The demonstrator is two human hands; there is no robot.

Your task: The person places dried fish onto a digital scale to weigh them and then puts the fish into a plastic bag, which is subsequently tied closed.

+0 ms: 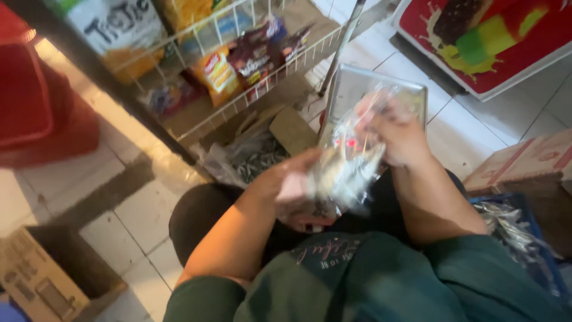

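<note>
A clear plastic bag (pixel 348 161) with small dried fish in it hangs between my two hands, blurred by motion. My left hand (pixel 292 188) grips its lower left part. My right hand (pixel 399 137) pinches the bag's top. Behind the bag a metal tray (pixel 411 92) shows, likely the pan of a scale. I sit low, with dark trousers and a green shirt below the hands.
A cardboard box with a plastic liner full of dried fish (pixel 256 158) lies ahead. A white wire rack (pixel 238 53) holds snack packets. A blue crate (pixel 530 238) with more fish is at right, cardboard boxes (pixel 42 274) at lower left, a red chest (pixel 494 42) at top right.
</note>
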